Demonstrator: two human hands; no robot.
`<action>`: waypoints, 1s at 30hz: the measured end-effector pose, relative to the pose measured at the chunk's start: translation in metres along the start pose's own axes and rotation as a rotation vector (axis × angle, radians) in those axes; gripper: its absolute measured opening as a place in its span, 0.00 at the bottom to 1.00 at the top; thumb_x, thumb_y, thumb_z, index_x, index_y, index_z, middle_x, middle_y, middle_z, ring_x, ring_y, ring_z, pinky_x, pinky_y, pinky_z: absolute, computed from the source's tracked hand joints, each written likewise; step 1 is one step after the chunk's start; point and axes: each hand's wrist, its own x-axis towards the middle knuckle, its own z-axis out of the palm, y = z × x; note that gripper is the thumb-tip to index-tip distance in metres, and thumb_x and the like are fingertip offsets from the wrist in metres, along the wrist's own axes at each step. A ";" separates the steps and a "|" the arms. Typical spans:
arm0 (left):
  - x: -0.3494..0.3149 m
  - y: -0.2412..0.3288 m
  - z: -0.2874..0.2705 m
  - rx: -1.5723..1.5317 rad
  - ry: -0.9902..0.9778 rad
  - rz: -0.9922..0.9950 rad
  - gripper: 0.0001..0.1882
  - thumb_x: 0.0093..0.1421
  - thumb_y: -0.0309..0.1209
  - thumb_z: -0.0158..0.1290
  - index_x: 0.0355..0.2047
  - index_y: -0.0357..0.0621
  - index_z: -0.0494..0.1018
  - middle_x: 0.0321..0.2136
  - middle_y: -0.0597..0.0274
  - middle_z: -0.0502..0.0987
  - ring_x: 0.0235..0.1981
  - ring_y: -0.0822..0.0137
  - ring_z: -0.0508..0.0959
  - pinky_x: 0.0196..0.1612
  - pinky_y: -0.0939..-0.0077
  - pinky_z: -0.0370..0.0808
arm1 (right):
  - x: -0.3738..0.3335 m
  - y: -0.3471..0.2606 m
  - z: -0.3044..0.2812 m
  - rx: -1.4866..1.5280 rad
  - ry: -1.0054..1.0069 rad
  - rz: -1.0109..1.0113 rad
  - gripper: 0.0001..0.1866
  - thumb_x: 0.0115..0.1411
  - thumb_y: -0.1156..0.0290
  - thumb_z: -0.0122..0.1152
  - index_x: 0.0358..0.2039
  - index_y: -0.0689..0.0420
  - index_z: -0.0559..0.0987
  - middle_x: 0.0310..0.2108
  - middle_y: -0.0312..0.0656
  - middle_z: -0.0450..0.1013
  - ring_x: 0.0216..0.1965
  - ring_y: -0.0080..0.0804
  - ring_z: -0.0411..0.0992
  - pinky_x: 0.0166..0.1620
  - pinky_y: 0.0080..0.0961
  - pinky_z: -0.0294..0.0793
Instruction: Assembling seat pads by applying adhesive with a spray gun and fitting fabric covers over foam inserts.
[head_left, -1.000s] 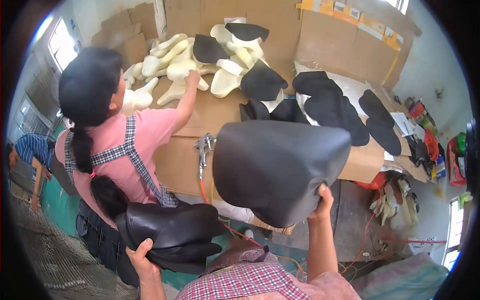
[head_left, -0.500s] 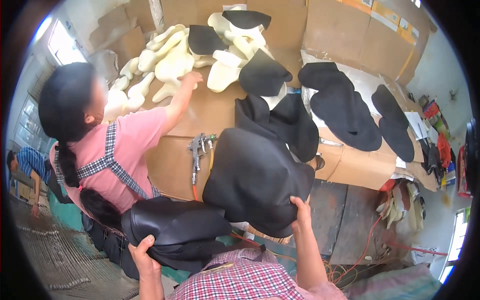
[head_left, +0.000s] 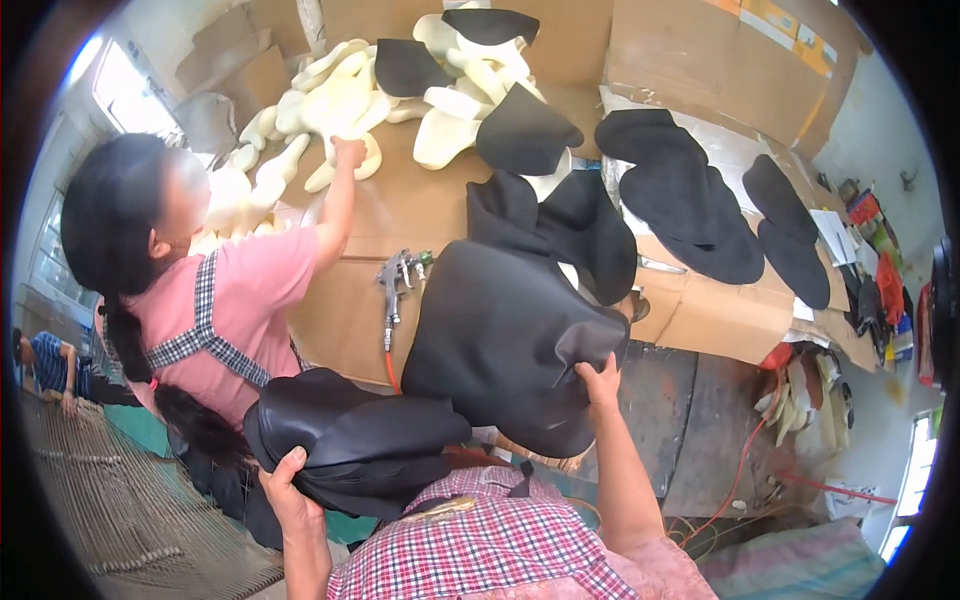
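Observation:
In my left hand [head_left: 293, 492] I grip the edge of a folded bundle of smooth black leather-like covers [head_left: 345, 435], with the thumb on top. My right hand [head_left: 602, 385] pinches the right edge of a large black sheet [head_left: 490, 335], which bulges and creases beside the thumb. This sheet lies over the table's near edge. Behind it another curved black piece [head_left: 590, 235] rests against it. The fingers of both hands are partly hidden under the material.
A co-worker in pink [head_left: 255, 290] reaches among pale foam seat shapes [head_left: 350, 95] at the left. A spray gun [head_left: 397, 285] with an orange hose lies on the cardboard-covered table [head_left: 340, 310]. More black cut pieces [head_left: 690, 205] lie at the right. Hoses [head_left: 750, 460] trail across the floor.
My right hand and the near edge of the large black sheet have moved slightly up in view. The co-worker's hand has shifted left over the foam shapes. My left hand keeps its grip.

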 end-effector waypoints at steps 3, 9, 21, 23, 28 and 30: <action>-0.001 -0.002 -0.005 -0.022 0.042 0.006 0.26 0.40 0.19 0.52 0.45 0.32 0.69 0.38 0.56 0.75 0.39 0.62 0.76 0.47 0.70 0.72 | 0.013 0.006 -0.008 -0.069 -0.077 0.006 0.39 0.40 0.68 0.65 0.54 0.62 0.62 0.47 0.46 0.67 0.47 0.36 0.66 0.50 0.27 0.64; -0.014 0.005 0.000 -0.043 0.082 0.046 0.20 0.40 0.16 0.53 0.38 0.33 0.72 0.33 0.58 0.77 0.33 0.64 0.77 0.43 0.72 0.74 | 0.021 0.017 -0.014 -0.066 -0.042 0.106 0.39 0.37 0.69 0.65 0.54 0.58 0.63 0.46 0.44 0.68 0.47 0.37 0.66 0.49 0.29 0.65; -0.012 0.043 0.053 -0.134 -0.040 0.182 0.19 0.41 0.19 0.54 0.38 0.33 0.72 0.31 0.57 0.77 0.32 0.63 0.78 0.41 0.71 0.76 | 0.025 0.014 -0.017 0.041 -0.161 0.080 0.37 0.39 0.74 0.63 0.54 0.58 0.62 0.45 0.43 0.67 0.45 0.38 0.66 0.50 0.29 0.63; -0.008 0.052 0.063 -0.148 -0.074 0.174 0.18 0.42 0.20 0.54 0.37 0.33 0.72 0.31 0.57 0.77 0.32 0.64 0.78 0.40 0.72 0.76 | 0.019 0.007 -0.014 0.015 -0.112 0.084 0.37 0.39 0.73 0.63 0.53 0.60 0.62 0.45 0.43 0.67 0.45 0.38 0.66 0.50 0.28 0.63; -0.010 0.066 0.095 -0.191 -0.121 0.163 0.18 0.42 0.21 0.54 0.37 0.32 0.72 0.31 0.57 0.77 0.31 0.64 0.78 0.38 0.72 0.76 | 0.008 -0.011 -0.010 -0.038 -0.086 0.101 0.42 0.39 0.73 0.64 0.57 0.63 0.59 0.49 0.46 0.65 0.49 0.39 0.64 0.52 0.27 0.62; -0.005 0.065 0.101 -0.198 -0.166 0.141 0.17 0.43 0.21 0.54 0.37 0.32 0.72 0.31 0.57 0.77 0.30 0.65 0.78 0.37 0.72 0.76 | 0.013 -0.003 -0.013 -0.041 -0.071 0.112 0.45 0.38 0.72 0.65 0.58 0.64 0.57 0.52 0.47 0.64 0.51 0.39 0.63 0.53 0.27 0.61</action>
